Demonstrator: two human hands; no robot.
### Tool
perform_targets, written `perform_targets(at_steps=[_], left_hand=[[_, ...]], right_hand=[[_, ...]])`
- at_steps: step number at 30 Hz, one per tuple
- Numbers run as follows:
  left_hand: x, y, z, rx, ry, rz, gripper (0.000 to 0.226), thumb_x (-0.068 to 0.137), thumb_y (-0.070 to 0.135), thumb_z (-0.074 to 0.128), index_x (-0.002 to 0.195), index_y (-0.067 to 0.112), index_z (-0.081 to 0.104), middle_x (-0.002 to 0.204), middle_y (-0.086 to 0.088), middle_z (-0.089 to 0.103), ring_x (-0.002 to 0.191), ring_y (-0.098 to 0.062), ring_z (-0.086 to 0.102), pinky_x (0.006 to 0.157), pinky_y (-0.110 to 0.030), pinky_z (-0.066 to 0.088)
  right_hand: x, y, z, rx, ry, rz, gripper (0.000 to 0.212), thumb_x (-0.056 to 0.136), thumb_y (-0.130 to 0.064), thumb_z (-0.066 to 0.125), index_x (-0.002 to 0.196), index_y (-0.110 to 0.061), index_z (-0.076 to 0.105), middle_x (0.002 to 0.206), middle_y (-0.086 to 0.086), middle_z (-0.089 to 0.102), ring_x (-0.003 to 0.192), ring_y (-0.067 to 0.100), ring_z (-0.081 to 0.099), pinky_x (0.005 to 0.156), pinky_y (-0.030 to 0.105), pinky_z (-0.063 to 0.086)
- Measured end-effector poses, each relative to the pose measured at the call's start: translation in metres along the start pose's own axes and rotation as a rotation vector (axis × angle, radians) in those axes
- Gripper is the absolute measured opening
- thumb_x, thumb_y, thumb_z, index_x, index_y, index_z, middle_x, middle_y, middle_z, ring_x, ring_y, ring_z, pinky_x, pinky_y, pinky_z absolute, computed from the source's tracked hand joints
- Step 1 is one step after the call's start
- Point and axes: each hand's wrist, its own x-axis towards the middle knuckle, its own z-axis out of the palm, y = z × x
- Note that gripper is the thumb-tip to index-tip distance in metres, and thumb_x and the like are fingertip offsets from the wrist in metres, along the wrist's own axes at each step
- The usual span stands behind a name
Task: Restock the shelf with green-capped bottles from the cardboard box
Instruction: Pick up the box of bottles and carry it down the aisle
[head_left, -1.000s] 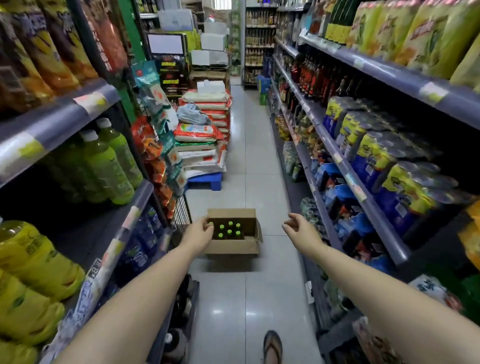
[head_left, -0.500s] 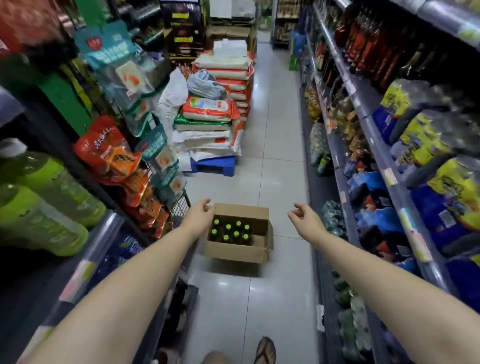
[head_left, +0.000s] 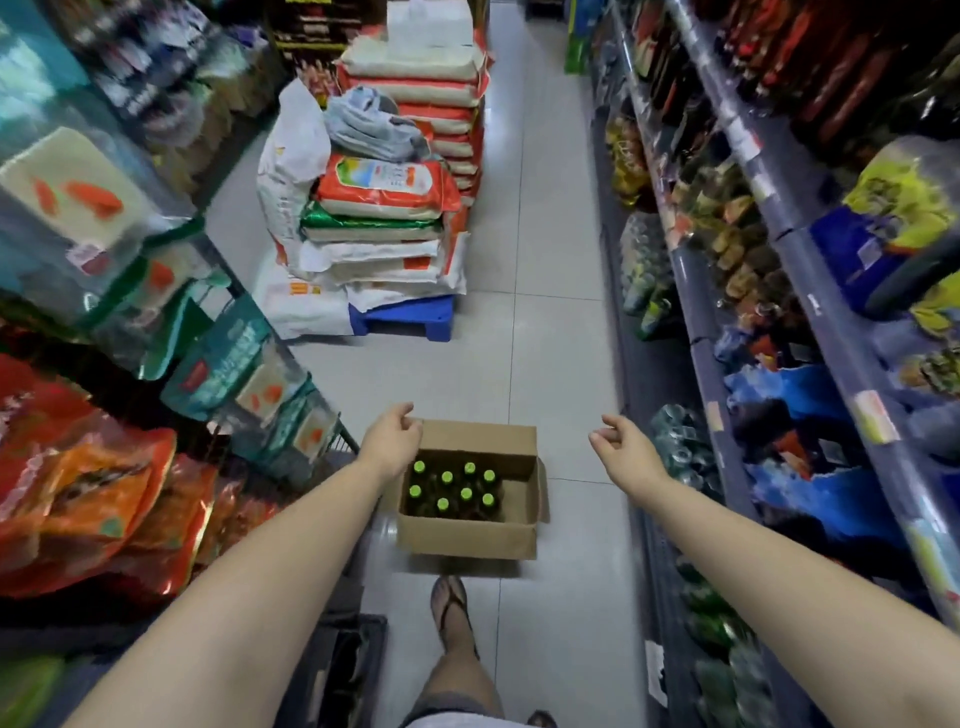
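Shop aisle, tiled floor (head_left: 561, 364), shelves both sides. Foot (head_left: 451, 605) nearest. Both arms out, left hand (head_left: 393, 439) and right hand (head_left: 621, 448) empty, fingers loosely curled. Between and below them, open box (head_left: 467, 538) with green-capped bottles (head_left: 451, 486) at its left. Beyond, stacked sacks (head_left: 384, 208).

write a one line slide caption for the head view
Both empty hands, left and right, reach toward an open cardboard box of green-capped bottles on the shop aisle floor.
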Motion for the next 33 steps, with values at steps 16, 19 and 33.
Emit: perform_targets(at_steps=[16, 19, 33], left_hand=[[0.177, -0.171, 0.115, -0.06, 0.065, -0.283, 0.048, 0.096, 0.014, 0.048, 0.142, 0.019, 0.036, 0.138, -0.005, 0.051, 0.126, -0.02, 0.048, 0.096, -0.027, 0.036], [0.214, -0.238, 0.153, -0.031, 0.065, -0.291, 0.048, 0.095, 0.015, 0.049, 0.141, 0.022, 0.038, 0.143, -0.003, 0.046, 0.129, -0.018, 0.045, 0.098, -0.028, 0.036], [0.352, -0.428, 0.242, -0.145, -0.045, -0.194, 0.069, 0.097, 0.013, 0.045, 0.136, 0.059, 0.011, 0.136, 0.034, 0.033, 0.13, 0.004, 0.032, 0.107, -0.022, 0.027]], right_hand=[[0.198, 0.134, 0.174, -0.112, -0.04, 0.217, 0.053, 0.092, -0.027, 0.055, 0.14, -0.017, 0.036, 0.138, 0.005, 0.049, 0.123, 0.021, 0.05, 0.097, 0.033, 0.041], [0.235, 0.199, 0.218, -0.127, -0.02, 0.242, 0.052, 0.092, -0.028, 0.055, 0.141, -0.024, 0.035, 0.142, 0.004, 0.045, 0.126, 0.022, 0.047, 0.1, 0.037, 0.041], [0.344, 0.377, 0.33, -0.353, 0.057, 0.126, 0.075, 0.094, -0.027, 0.047, 0.144, -0.051, -0.004, 0.152, 0.008, 0.034, 0.125, 0.04, 0.047, 0.094, 0.055, 0.044]])
